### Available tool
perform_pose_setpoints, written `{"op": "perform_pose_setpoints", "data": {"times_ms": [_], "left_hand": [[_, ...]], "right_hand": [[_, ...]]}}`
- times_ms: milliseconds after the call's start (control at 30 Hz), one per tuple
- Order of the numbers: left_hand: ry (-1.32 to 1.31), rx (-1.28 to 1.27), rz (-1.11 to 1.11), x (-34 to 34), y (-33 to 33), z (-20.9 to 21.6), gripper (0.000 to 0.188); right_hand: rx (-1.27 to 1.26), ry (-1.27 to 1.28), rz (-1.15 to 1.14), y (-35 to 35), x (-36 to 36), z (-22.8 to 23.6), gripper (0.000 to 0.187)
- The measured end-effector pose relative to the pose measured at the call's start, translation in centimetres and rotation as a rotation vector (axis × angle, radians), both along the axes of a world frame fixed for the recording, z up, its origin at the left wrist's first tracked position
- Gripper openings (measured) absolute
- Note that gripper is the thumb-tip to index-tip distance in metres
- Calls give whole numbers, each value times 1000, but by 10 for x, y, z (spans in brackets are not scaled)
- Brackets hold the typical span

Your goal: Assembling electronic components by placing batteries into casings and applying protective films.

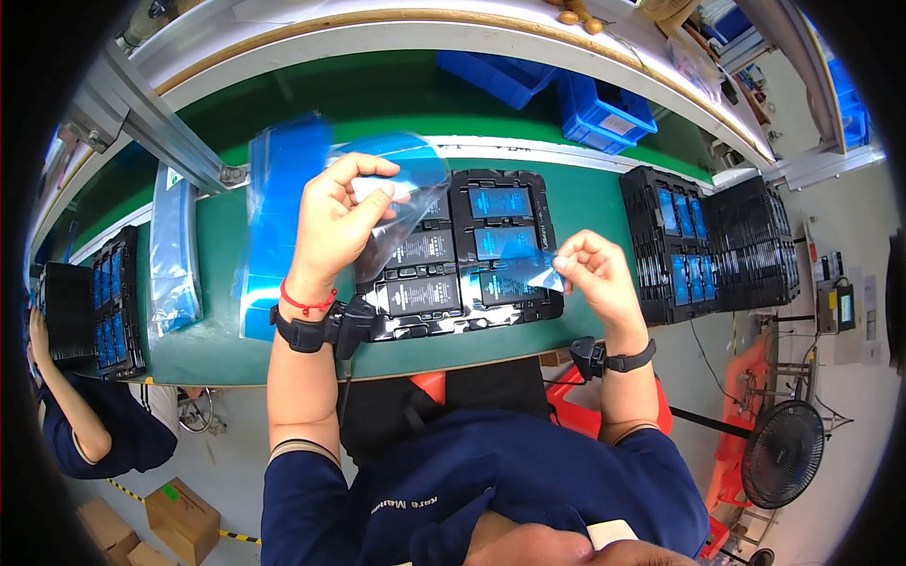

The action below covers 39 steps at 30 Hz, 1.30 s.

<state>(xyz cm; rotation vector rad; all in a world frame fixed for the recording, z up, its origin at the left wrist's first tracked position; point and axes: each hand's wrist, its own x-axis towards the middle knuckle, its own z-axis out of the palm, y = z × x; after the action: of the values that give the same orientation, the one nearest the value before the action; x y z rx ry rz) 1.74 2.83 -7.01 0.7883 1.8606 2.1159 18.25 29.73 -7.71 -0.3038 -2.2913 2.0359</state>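
Clear film — 2 hands, taut

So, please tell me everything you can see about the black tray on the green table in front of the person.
The black tray looks like thin moulded plastic, with pockets in two columns. It lies flat on the green table, near its front edge. Flat rectangular parts fill the pockets: blue-faced on the right, grey-faced on the left. The left hand and right hand hold clear blue film above it.

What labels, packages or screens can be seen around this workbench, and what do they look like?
Blue labels: rectangles on the flat packs in the black tray under the hands.
Cardboard boxes: brown, on the floor, lower left.
White label: on the blue bin's front, top.
Small screen: bluish, on a device, right.
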Motion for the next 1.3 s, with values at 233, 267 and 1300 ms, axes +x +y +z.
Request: {"op": "perform_pose_setpoints", "data": {"times_ms": [233, 267, 1300], "left_hand": [[-60, -15, 0, 5, 0, 5, 29], [-61, -15, -3, 5, 1, 5, 29], [-71, -72, -14, 3, 1, 3, 33]], "right_hand": [[-63, -294, 59, 6, -13, -25, 10], [-62, -291, 45, 7, -14, -28, 9], [-81, -332, 68, 3, -16, -29, 6]]}}
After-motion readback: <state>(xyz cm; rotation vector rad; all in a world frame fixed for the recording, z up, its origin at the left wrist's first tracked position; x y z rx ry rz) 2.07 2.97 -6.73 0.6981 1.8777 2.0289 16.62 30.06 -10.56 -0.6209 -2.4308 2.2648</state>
